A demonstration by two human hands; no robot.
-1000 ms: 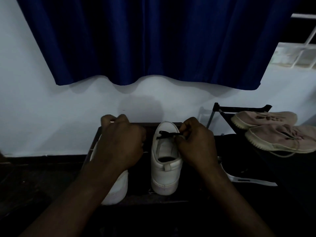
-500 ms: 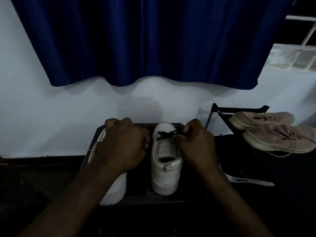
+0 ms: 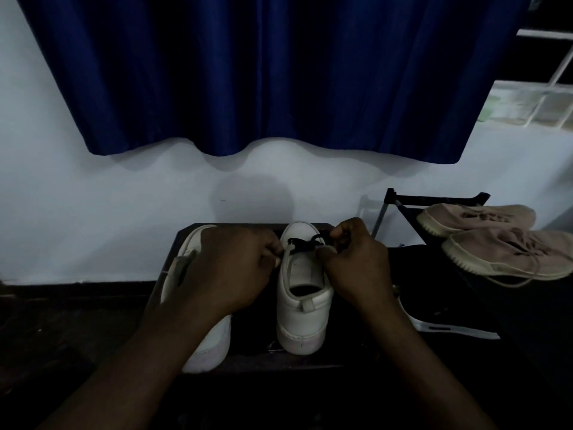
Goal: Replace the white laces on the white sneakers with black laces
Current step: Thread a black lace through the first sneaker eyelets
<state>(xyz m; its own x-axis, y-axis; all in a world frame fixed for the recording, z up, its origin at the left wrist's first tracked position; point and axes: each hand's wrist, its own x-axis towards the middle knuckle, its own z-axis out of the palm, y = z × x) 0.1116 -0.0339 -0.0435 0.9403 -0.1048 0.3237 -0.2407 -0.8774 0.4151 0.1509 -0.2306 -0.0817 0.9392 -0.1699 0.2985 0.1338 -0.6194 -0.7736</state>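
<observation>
Two white sneakers stand heel-toward-me on a dark low surface (image 3: 248, 358). The right sneaker (image 3: 302, 308) has a black lace (image 3: 302, 243) crossing its lowest eyelets near the toe. My right hand (image 3: 353, 262) pinches the lace at the shoe's right side. My left hand (image 3: 229, 268) is curled at the shoe's left edge, fingertips by the lace's left end; the grip itself is hidden. The left sneaker (image 3: 198, 333) lies mostly under my left hand and wrist.
A pair of pinkish-beige sneakers (image 3: 496, 240) sits on a black rack (image 3: 434, 200) at the right. A white strip (image 3: 449, 328) lies on the dark surface right of the shoes. A white wall and blue curtain (image 3: 279, 72) rise behind.
My left hand has moved right from over the left sneaker to the left edge of the right sneaker. My right hand stays at the lace.
</observation>
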